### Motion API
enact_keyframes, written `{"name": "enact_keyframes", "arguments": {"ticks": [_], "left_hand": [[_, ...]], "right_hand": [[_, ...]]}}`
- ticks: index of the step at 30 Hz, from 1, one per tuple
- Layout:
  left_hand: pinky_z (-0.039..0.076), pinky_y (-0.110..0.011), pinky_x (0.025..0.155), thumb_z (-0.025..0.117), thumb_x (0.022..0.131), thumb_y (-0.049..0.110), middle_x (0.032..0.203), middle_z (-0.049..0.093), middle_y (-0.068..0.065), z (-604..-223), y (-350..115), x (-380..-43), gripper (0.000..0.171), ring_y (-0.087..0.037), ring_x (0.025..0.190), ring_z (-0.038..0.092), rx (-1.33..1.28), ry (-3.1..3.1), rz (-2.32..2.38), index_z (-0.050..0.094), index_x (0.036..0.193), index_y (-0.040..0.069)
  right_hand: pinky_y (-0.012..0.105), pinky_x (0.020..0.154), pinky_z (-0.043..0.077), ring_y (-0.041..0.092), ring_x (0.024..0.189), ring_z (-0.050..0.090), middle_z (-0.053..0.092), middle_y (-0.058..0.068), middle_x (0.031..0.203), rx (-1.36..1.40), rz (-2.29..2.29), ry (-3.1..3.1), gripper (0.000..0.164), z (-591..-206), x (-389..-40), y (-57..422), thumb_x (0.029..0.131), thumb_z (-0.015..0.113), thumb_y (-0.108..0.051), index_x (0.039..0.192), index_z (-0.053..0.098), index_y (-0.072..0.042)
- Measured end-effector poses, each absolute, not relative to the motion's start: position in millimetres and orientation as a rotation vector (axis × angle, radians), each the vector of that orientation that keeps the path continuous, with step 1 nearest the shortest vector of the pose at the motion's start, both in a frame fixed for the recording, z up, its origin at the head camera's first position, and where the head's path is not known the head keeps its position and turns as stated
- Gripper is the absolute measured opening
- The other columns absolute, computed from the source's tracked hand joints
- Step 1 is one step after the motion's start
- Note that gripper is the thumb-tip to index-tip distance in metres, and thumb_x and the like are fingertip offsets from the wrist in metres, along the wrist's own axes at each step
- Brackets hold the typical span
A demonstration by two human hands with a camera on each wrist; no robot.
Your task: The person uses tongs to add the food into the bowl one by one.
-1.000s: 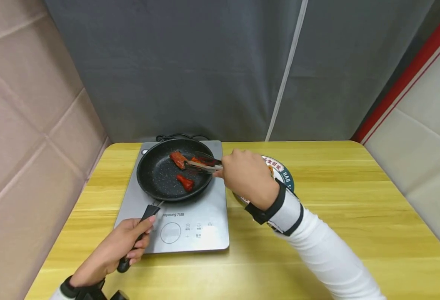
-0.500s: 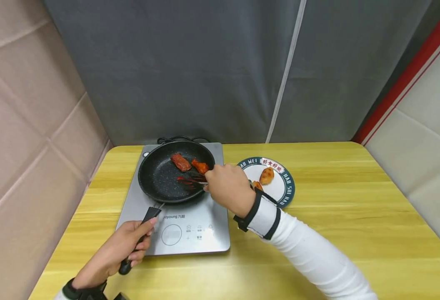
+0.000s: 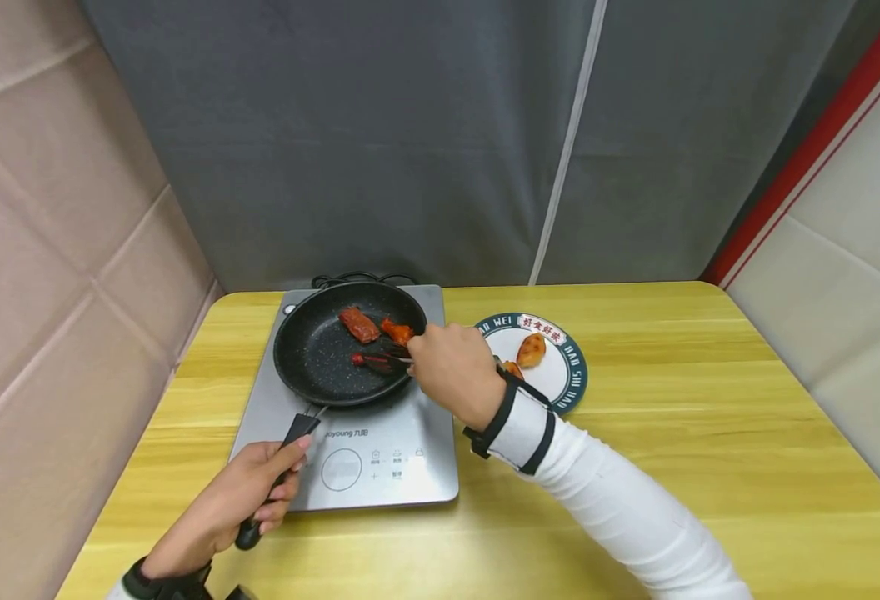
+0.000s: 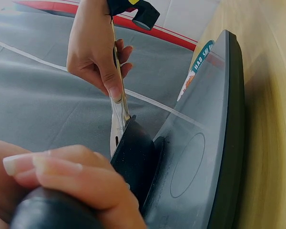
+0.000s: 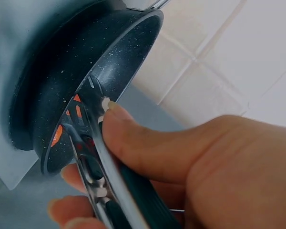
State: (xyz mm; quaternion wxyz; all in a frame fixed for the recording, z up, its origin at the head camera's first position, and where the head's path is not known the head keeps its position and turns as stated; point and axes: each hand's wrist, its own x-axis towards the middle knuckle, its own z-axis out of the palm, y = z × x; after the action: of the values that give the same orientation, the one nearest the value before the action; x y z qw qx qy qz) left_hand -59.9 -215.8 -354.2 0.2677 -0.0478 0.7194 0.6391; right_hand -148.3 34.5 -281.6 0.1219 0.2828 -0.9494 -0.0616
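My left hand [image 3: 252,492] grips the black handle [image 3: 302,425] of a speckled frying pan [image 3: 320,367]. Over the pan's right rim, my right hand [image 3: 455,371] holds kitchen tongs [image 5: 117,183] with slotted dark heads, thumb on one arm and fingers round the other. The tong heads reach down to a red drumstick-shaped piece [image 3: 357,359], mostly covered by them in the head view. Behind it lie a reddish-brown slab of meat [image 3: 359,325] and an orange-red piece of meat [image 3: 398,332].
Under the pan is a silver induction cooker [image 3: 425,467]. A round plate [image 3: 577,375] with a green rim stands to the right, bearing golden-brown food [image 3: 532,350], partly behind the right wrist. Black cable [image 3: 357,276] lies behind the cooker, by the grey curtain [image 3: 380,142].
The right hand has moved left and toward me, bringing the tongs from the two rear pieces down onto the red drumstick-shaped piece. The plate is more exposed. The left hand keeps its hold.
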Motion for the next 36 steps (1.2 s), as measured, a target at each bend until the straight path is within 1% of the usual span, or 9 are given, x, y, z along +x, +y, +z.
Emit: {"name": "enact_keyframes", "arguments": {"ticks": [6,11,14,17,19,23,30,32,36], "left_hand": [[0.031,-0.019,0.035,0.045,0.095,0.045,0.056,0.032,0.007,-354.8,-215.7,-60.2,0.043,-0.005,0.038,0.028,-0.132,1.941,1.735,0.041,0.085,0.003],[0.031,-0.019,0.034,0.044,0.096,0.044,0.056,0.032,0.007,-356.7,-216.5,-61.4,0.042,-0.005,0.038,0.027,-0.130,1.927,1.751,0.041,0.084,0.003],[0.031,-0.019,0.034,0.044,0.096,0.043,0.055,0.031,0.007,-357.4,-216.6,-62.2,0.042,-0.005,0.038,0.027,-0.133,1.916,1.759,0.040,0.083,0.004],[0.031,-0.019,0.034,0.044,0.096,0.043,0.056,0.031,0.007,-357.4,-216.7,-62.6,0.042,-0.005,0.038,0.027,-0.133,1.914,1.757,0.040,0.083,0.004],[0.031,-0.019,0.034,0.045,0.096,0.044,0.056,0.032,0.007,-357.0,-217.1,-62.4,0.042,-0.005,0.038,0.027,-0.130,1.919,1.751,0.040,0.082,0.004],[0.031,-0.019,0.035,0.044,0.096,0.044,0.056,0.033,0.006,-355.6,-217.9,-61.6,0.042,-0.006,0.038,0.028,-0.120,1.936,1.730,0.041,0.082,0.004],[0.031,-0.019,0.035,0.044,0.096,0.043,0.055,0.033,0.006,-354.2,-217.0,-61.7,0.042,-0.006,0.038,0.029,-0.115,1.936,1.729,0.041,0.083,0.004],[0.031,-0.019,0.035,0.044,0.097,0.043,0.055,0.033,0.006,-354.1,-216.8,-61.5,0.041,-0.006,0.038,0.029,-0.116,1.934,1.730,0.041,0.083,0.004],[0.031,-0.019,0.035,0.043,0.097,0.042,0.055,0.032,0.006,-354.3,-217.2,-61.1,0.041,-0.006,0.038,0.028,-0.115,1.931,1.733,0.041,0.083,0.004]], "right_hand": [[0.035,0.045,0.052,0.022,0.059,0.059,0.064,0.002,0.077,0.788,-0.196,-2.773,0.022,-280.0,-145.9,30.8,0.081,0.068,-0.037,0.087,0.071,-0.017],[0.035,0.044,0.051,0.022,0.058,0.058,0.064,0.002,0.075,0.772,-0.215,-2.791,0.027,-275.1,-142.9,30.2,0.081,0.067,-0.042,0.086,0.071,-0.016],[0.035,0.041,0.048,0.021,0.053,0.054,0.059,0.002,0.066,0.740,-0.155,-2.807,0.032,-266.5,-138.7,38.8,0.083,0.064,-0.045,0.074,0.067,-0.015],[0.034,0.036,0.043,0.019,0.045,0.047,0.050,0.000,0.055,0.690,-0.068,-2.779,0.039,-256.0,-133.5,57.4,0.083,0.063,-0.048,0.064,0.059,-0.015],[0.033,0.032,0.039,0.017,0.042,0.043,0.045,-0.001,0.051,0.644,-0.014,-2.764,0.040,-250.1,-130.9,74.1,0.081,0.064,-0.050,0.065,0.057,-0.014],[0.031,0.032,0.034,0.018,0.043,0.042,0.044,0.000,0.051,0.521,0.072,-2.778,0.039,-245.6,-130.6,111.8,0.082,0.064,-0.049,0.078,0.060,-0.010],[0.033,0.033,0.034,0.020,0.043,0.043,0.045,0.003,0.052,0.377,0.046,-2.849,0.039,-271.2,-139.4,174.1,0.084,0.064,-0.044,0.079,0.062,-0.006],[0.033,0.033,0.033,0.020,0.042,0.042,0.044,0.003,0.051,0.342,0.041,-2.879,0.039,-283.1,-139.0,187.4,0.084,0.064,-0.043,0.077,0.063,-0.005],[0.035,0.032,0.035,0.021,0.042,0.043,0.043,0.004,0.050,0.230,0.074,-2.965,0.042,-304.1,-136.4,205.3,0.084,0.063,-0.043,0.066,0.060,-0.006]]}}
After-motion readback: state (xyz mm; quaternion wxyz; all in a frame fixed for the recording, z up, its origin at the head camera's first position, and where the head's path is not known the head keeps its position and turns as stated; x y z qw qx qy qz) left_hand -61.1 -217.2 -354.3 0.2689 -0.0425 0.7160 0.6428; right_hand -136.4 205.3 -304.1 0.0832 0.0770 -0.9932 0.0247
